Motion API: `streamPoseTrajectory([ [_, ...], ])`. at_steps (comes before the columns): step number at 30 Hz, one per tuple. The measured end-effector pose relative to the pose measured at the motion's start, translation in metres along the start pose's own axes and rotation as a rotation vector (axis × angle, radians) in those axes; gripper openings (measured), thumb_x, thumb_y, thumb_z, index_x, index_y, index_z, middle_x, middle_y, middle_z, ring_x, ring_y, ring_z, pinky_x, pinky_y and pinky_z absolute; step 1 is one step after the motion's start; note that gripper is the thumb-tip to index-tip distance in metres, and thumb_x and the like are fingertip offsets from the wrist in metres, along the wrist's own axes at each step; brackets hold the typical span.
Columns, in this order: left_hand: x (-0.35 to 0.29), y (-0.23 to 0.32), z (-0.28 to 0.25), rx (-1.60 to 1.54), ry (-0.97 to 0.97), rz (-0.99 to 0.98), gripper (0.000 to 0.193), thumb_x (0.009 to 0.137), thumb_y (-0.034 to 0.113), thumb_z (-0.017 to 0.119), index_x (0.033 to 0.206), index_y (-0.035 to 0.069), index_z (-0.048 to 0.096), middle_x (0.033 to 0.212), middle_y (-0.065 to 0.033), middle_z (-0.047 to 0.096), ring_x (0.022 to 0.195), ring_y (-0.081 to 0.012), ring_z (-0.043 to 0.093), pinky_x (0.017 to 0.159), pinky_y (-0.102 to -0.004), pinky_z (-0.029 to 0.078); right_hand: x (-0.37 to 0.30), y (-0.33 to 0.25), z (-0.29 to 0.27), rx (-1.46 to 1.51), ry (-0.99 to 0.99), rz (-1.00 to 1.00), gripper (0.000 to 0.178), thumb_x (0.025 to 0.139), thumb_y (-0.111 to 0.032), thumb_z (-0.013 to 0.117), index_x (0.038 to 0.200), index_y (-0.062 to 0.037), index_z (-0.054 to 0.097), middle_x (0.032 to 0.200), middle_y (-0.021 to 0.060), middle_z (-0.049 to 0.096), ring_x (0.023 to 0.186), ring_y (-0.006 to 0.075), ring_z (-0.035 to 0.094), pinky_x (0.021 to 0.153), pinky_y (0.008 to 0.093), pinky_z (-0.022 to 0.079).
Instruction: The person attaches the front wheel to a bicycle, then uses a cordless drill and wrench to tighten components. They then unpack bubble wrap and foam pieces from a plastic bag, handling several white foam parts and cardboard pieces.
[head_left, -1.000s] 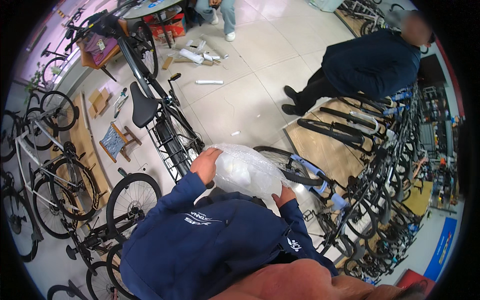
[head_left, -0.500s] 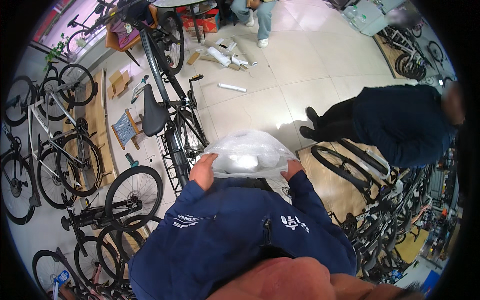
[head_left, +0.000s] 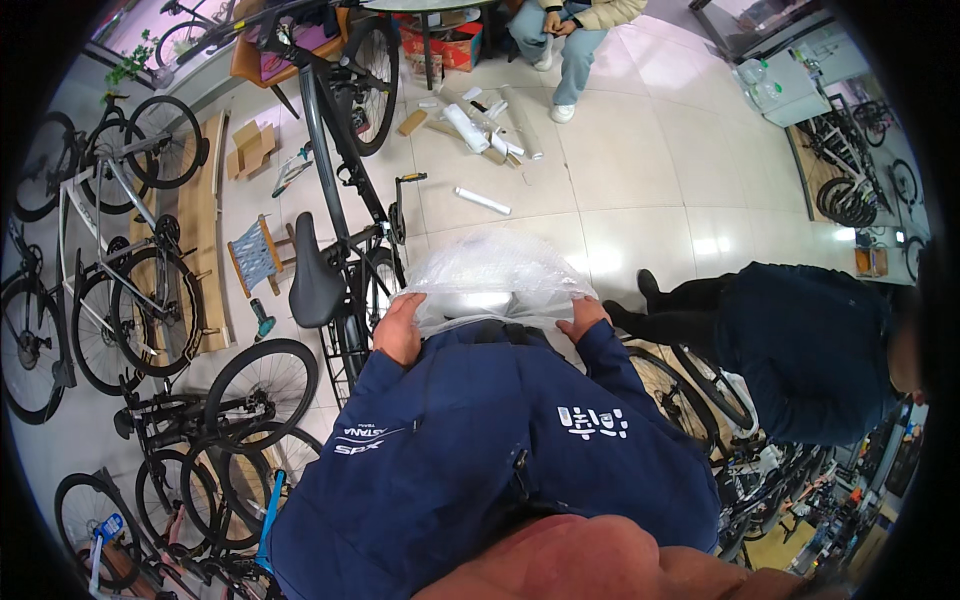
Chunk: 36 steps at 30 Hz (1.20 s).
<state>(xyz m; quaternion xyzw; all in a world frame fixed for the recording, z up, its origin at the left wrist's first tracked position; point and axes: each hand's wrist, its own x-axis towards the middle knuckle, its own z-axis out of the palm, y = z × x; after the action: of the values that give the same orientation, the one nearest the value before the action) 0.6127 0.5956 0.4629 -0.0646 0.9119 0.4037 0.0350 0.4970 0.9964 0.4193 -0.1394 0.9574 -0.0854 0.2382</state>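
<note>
A clear, crinkled plastic bag (head_left: 492, 262) spreads out in front of my body, its mouth stretched wide towards me. My left hand (head_left: 399, 332) is closed on the left end of its rim, thumb on top. At the opposite end, my right hand (head_left: 584, 316) pinches the rim. White, shiny material shows inside the bag, but I cannot make out what it is. Just left of the bag stands a black bicycle (head_left: 345, 190) with a black saddle (head_left: 317, 272).
White rolls and cardboard pieces (head_left: 480, 128) lie on the tiled floor, with a single white tube (head_left: 483, 201) nearer. A person in dark clothes (head_left: 800, 345) is at the right; another sits in light jeans (head_left: 578, 65). Bicycles (head_left: 150, 255) line the left. A folding stool (head_left: 258, 257) stands there.
The view has shifted, and I see more of the right side. Both hands still hold the bag's rim, now slightly higher in the view; the bag's opening looks narrower.
</note>
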Motion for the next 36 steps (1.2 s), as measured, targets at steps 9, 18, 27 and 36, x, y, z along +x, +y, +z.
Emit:
streamPoseTrajectory([
  [9,0.135,0.027,0.057,-0.099,0.020,-0.054,0.061,0.079,-0.015,0.050,0.134,0.007,0.064,0.137,-0.0182,0.063,0.116,-0.0392,0.066,0.098,-0.0408,0.055,0.145,0.091,-0.051,0.086,-0.081,-0.102,0.071,0.080,-0.039,0.084,0.137,-0.0026,0.061,0.133,0.0214,0.066,0.130,0.0411,0.056,0.112,0.0463,0.046],
  [18,0.266,0.090,0.134,-0.167,-0.084,-0.229,0.066,0.076,-0.017,0.045,0.135,0.006,0.064,0.140,-0.0181,0.060,0.095,-0.0316,0.074,0.082,-0.0344,0.061,0.262,0.210,-0.081,0.003,-0.227,-0.097,0.064,0.078,-0.043,0.084,0.125,-0.0035,0.066,0.126,0.0205,0.068,0.121,0.0385,0.063,0.104,0.0475,0.052],
  [27,0.307,0.108,0.167,-0.241,-0.264,-0.260,0.067,0.074,-0.016,0.047,0.136,0.005,0.063,0.142,-0.0170,0.059,0.098,-0.0324,0.072,0.084,-0.0362,0.061,0.261,0.254,-0.081,0.026,-0.360,0.044,0.066,0.079,-0.046,0.084,0.125,-0.0013,0.066,0.123,0.0242,0.068,0.117,0.0410,0.065,0.101,0.0485,0.053],
  [36,0.342,0.071,0.168,-0.149,-0.269,-0.151,0.066,0.072,-0.016,0.048,0.131,0.007,0.067,0.138,-0.0164,0.061,0.113,-0.0350,0.067,0.090,-0.0379,0.059,0.272,0.240,-0.094,0.099,-0.381,0.074,0.067,0.077,-0.044,0.084,0.122,0.0016,0.064,0.119,0.0284,0.067,0.114,0.0441,0.065,0.099,0.0504,0.053],
])
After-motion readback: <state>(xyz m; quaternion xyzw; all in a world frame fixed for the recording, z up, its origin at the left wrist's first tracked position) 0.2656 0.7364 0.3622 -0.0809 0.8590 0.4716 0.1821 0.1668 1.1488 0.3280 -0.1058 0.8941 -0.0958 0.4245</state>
